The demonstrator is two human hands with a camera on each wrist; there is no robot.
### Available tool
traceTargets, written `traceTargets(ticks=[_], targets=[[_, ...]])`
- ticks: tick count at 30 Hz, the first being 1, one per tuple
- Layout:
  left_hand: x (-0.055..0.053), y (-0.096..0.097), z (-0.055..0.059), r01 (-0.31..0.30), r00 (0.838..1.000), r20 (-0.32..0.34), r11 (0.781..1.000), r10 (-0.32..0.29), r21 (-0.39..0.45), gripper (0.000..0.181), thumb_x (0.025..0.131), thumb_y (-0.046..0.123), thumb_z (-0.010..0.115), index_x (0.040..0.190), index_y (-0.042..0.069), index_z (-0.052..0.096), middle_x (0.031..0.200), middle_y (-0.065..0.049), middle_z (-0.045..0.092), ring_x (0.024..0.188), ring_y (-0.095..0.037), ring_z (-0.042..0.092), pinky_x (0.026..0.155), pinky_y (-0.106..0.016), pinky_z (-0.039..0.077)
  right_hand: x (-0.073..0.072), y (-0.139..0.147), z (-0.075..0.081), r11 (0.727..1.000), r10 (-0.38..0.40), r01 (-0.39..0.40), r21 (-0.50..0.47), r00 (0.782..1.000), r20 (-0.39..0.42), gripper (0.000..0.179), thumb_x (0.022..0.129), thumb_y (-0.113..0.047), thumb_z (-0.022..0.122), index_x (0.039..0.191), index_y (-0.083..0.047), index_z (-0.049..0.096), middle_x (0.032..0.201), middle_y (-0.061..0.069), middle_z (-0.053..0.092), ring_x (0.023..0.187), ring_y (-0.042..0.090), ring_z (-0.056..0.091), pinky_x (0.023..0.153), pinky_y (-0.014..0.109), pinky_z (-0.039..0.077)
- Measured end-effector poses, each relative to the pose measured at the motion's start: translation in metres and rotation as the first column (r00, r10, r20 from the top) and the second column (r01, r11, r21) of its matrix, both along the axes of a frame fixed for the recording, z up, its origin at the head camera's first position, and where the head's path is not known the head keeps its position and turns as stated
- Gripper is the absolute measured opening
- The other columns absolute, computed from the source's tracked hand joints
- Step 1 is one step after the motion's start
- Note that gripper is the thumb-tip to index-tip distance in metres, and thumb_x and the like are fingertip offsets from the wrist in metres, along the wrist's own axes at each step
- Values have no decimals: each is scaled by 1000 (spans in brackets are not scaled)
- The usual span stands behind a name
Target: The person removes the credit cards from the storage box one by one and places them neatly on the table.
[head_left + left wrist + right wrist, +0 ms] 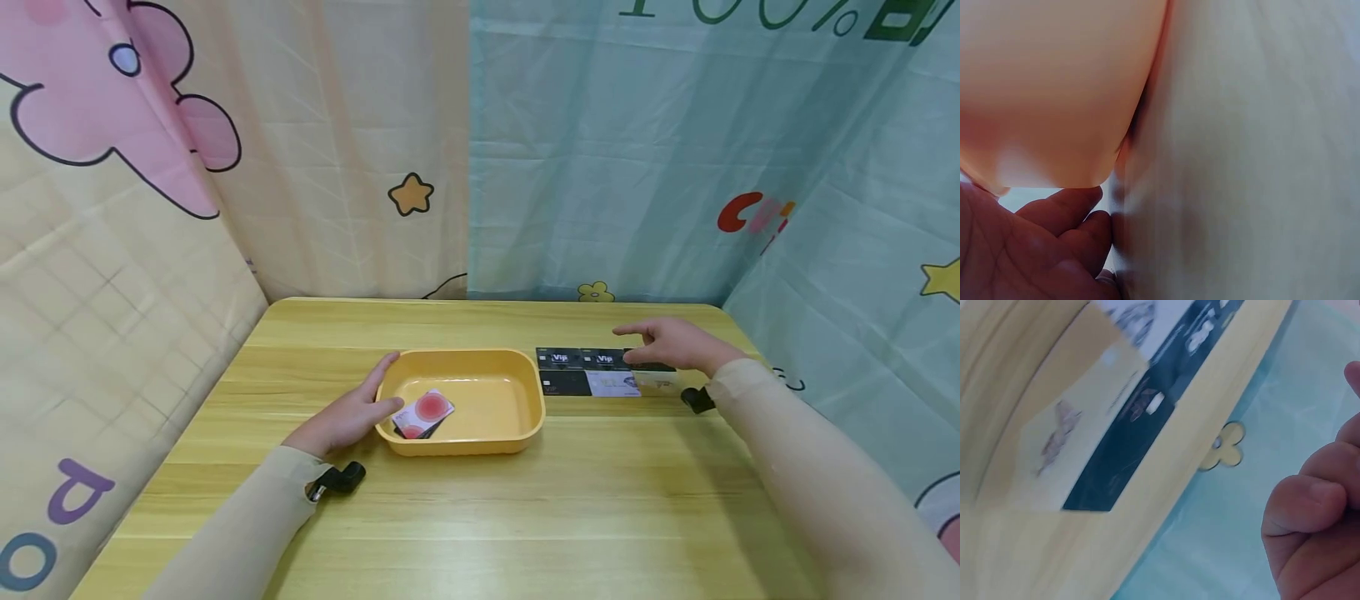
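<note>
- Printed cloth sheets [360, 125] are hanging behind and on both sides, seemingly screening off a pale wood-grain table [480, 517], which is giving everything a flat, level footing.
- At the left, a beige sleeve [240, 525] is covering the arm, and a black wrist camera [341, 478] is jutting from its cuff, apparently to face that hand's work.
- The left hand [348, 417] is gripping the yellow tray [465, 447] at its left end, thumb over the rim and fingers along the outside, probably to keep it from sliding.
- Inside the tray, near its front left corner, a pink-and-white card [423, 412] is lying aslant over a dark card [432, 431]; the raised walls are likely keeping both from slipping out.
- Just right of the tray, two rows of cards [609, 379] are lying flat and close together, perhaps so that every face is showing; the back row's right end is partly hidden.
- At the right, the right hand [678, 343] is hovering above that end, index finger stretching out and thumb standing apart, with nothing visible between them; its other fingers are partly hidden. This height is probably leaving the cards undisturbed.
</note>
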State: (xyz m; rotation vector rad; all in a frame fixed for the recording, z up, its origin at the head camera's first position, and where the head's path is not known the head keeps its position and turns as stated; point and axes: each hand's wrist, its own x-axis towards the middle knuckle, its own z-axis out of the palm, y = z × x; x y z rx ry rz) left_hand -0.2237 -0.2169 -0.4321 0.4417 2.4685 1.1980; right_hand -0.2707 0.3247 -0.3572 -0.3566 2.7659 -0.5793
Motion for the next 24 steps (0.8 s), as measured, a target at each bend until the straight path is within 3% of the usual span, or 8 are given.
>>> traceTargets(ticks=[13, 20, 24], targets=[[0, 1, 1, -8, 1000, 16, 1000, 8, 14, 84, 108, 42, 53, 170, 34, -3, 179, -13, 3, 161, -49, 13, 126, -72, 13, 1, -61, 19, 997, 76, -75, -22, 997, 17, 68, 97, -41, 76, 158, -24, 51, 59, -6, 40, 56, 14, 42, 62, 33, 45], [0, 2, 2, -12, 1000, 17, 1000, 12, 9, 84, 108, 42, 53, 170, 35, -3, 178, -15, 5, 160, -50, 14, 126, -72, 14, 1, -90, 24, 989, 134, -134, -66, 991, -2, 67, 94, -41, 78, 155, -29, 54, 58, -7, 33, 53, 14, 37, 59, 31, 43], [0, 1, 2, -12, 1000, 20, 1000, 12, 3, 84, 108, 43, 53, 170, 35, -4, 178, -15, 4, 160, -50, 15, 125, -72, 14, 1, -106, 26, 982, 173, -174, -76, 985, -26, 68, 93, -41, 79, 155, -29, 54, 59, -6, 37, 54, 13, 36, 58, 30, 42]])
